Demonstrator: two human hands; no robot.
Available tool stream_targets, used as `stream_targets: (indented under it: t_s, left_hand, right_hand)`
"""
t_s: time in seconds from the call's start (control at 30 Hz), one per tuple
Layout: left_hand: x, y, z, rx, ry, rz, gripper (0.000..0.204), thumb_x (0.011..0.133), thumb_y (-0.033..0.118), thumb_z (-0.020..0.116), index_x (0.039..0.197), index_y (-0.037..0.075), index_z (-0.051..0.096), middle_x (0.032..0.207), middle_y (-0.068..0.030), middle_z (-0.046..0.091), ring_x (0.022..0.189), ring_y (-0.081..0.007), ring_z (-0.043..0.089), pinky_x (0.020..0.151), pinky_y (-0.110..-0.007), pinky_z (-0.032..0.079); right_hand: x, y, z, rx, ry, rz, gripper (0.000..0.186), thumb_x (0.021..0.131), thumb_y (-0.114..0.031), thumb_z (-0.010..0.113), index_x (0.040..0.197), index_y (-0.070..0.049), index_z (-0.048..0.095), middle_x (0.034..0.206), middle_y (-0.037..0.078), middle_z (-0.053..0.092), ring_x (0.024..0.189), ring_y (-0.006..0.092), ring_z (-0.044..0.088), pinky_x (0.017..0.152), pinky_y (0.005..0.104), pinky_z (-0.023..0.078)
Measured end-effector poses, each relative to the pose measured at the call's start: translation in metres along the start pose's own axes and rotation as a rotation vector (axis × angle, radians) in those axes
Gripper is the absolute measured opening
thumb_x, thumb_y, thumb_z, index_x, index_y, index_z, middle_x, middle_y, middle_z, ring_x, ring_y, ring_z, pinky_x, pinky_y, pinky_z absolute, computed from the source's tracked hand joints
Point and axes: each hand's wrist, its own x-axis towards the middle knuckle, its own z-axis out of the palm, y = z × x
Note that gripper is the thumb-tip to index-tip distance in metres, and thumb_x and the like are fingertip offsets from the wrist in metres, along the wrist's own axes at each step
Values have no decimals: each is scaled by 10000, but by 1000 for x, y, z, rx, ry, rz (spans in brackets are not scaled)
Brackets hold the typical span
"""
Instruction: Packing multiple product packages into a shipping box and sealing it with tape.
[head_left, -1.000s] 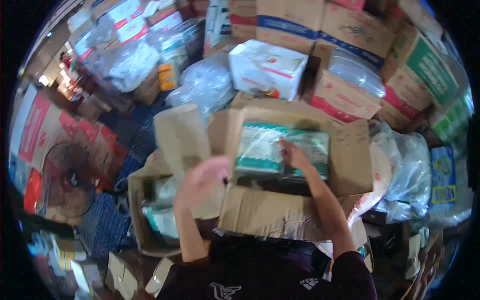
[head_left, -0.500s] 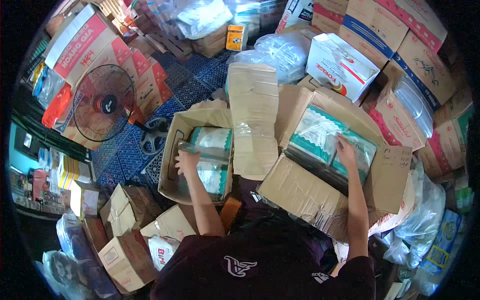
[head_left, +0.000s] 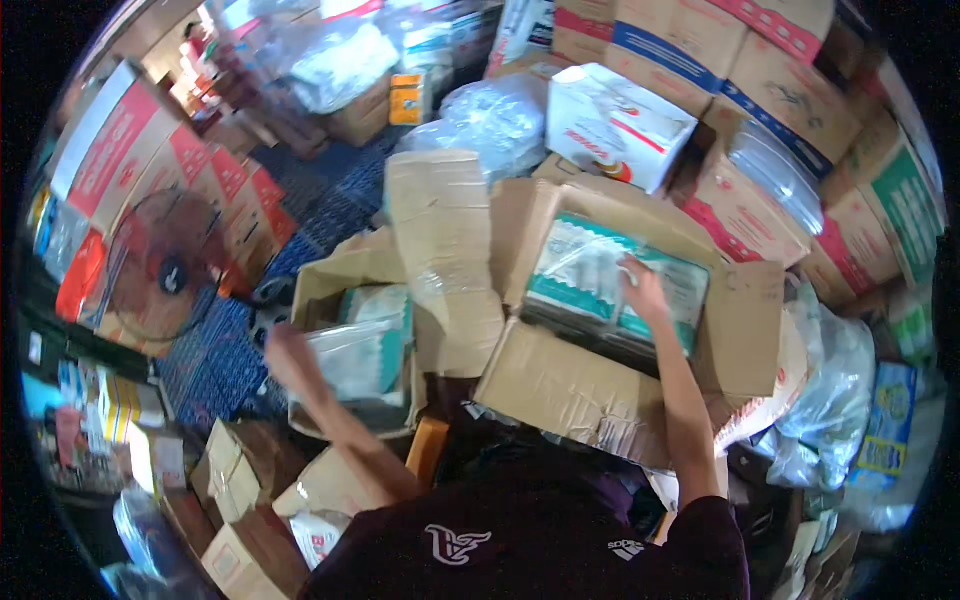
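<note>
1. Head view, two cardboard boxes side by side: left box [head_left: 325,280] lower in the picture, right box [head_left: 575,385] off to the right, tall cardboard flap [head_left: 440,240] sticking up between.
2. Right hand [head_left: 642,285]: inside the right box, fingers bent and loosely curled, tips down around the seam between left teal-and-white pack [head_left: 575,270] and right teal-and-white pack [head_left: 686,290]. Probably touching at least one. Can't tell about an actual grip.
3. Left hand [head_left: 288,353]: way over by the outer wall of the left box, pretty blurry. Looks partly curled, right at the near end of a clear-wrapped pack [head_left: 355,362]. Maybe pinching it, but honestly can't tell.
4. Key relation: both packs in the right box right at the right hand's fingertips, so basically no reach on that side. Left hand well apart from those, with left box and flap in between.
5. Row of two packs: running left to right, dipping toward the lower right, same slant as the box. Each one close to square from here, so hard to call a long axis.
6. Clear-wrapped pack: stretching rightward from the left hand, over the left box. Left hand easily the nearer one there.
</note>
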Motion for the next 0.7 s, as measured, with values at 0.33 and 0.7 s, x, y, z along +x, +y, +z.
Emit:
stream_targets:
  t_s: [0.33,0.7]
  left_hand:
    - [-67,218,-130,-1019,649,293,278,950,139,359,720,7,443,757,-89,449,711,-223,462,695,-371,410]
    - [-159,280,-109,-1102,-498,957,622,778,234,693,1272,12,385,1342,-233,340,1255,-458,293,1015,-590,214]
  right_hand:
    - [-25,-262,-98,258,27,-537,905,646,-325,771,1365,-56,292,1442,172,286,1361,375,176,1082,530,196]
    - [-62,-137,-113,111,365,160,284,830,-84,622,1091,-6,543,786,100,590,640,134,523,590,293,458]
